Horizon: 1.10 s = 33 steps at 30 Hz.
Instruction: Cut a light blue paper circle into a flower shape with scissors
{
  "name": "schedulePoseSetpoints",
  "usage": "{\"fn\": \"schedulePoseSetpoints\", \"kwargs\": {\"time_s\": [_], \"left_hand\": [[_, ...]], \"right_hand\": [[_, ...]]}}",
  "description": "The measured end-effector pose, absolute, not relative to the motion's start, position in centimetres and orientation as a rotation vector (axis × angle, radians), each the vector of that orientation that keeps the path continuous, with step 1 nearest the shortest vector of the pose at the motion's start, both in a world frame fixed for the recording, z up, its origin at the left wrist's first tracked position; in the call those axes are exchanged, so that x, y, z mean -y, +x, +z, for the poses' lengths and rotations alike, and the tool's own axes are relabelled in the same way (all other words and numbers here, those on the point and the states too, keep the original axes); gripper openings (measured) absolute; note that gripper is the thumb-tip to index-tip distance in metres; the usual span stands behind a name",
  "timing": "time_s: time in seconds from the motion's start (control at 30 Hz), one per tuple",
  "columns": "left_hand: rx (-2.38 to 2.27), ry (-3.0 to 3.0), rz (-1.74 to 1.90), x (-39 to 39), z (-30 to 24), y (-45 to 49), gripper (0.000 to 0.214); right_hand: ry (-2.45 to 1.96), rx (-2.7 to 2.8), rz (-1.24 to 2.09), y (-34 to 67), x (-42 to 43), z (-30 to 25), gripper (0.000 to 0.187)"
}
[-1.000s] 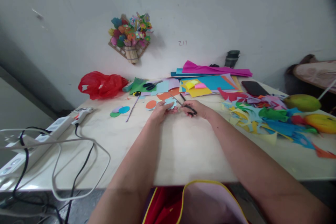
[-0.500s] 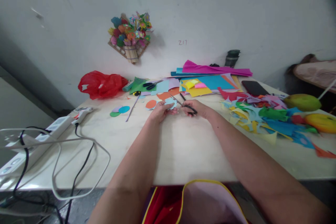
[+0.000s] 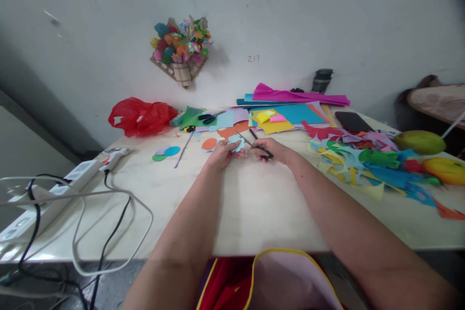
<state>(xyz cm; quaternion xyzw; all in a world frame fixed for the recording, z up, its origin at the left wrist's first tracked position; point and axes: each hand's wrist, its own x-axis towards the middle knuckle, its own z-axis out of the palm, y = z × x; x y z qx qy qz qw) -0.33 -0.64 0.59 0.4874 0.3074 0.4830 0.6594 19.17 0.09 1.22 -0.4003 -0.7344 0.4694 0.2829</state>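
My left hand [image 3: 221, 154] pinches a small light blue paper piece [image 3: 237, 143] above the middle of the table. Close beside it, my right hand [image 3: 271, 149] is closed round the black handles of a pair of scissors [image 3: 262, 149]. The scissor blades are spread apart, one of them reaching toward the blue paper; whether it touches is too small to tell. An orange paper circle [image 3: 209, 144] lies just left of my left hand. Farther left, a blue paper circle [image 3: 172, 151] overlaps a green one [image 3: 159, 158] and a purple one.
Paper scraps [image 3: 378, 160] cover the table's right side, near a phone [image 3: 352, 121] and a green mango-like fruit [image 3: 419, 142]. Coloured sheets [image 3: 298, 115], spare scissors [image 3: 207, 119] and a red plastic bag [image 3: 141, 117] lie at the back. A power strip [image 3: 47, 198] with loose cables occupies the left.
Almost nothing differs. The blue paper has turned very slightly in my left hand, while both hands and the scissors keep their places.
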Motion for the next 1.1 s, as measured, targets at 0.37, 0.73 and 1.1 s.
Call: {"fn": "schedulePoseSetpoints", "kwargs": {"time_s": [0.37,0.73,1.1], "left_hand": [[-0.775,1.135,1.108,0.64,0.56,-0.31,0.015],[-0.761,1.149,1.113,0.53,0.43,-0.39,0.017],[-0.782,1.155,1.119,0.69,0.61,-0.33,0.016]], "right_hand": [[-1.079,1.946,1.277,19.11,0.0,1.25,0.023],[-1.105,1.937,1.265,18.98,0.16,1.46,0.025],[-1.091,1.871,1.312,18.75,0.67,1.99,0.021]]}}
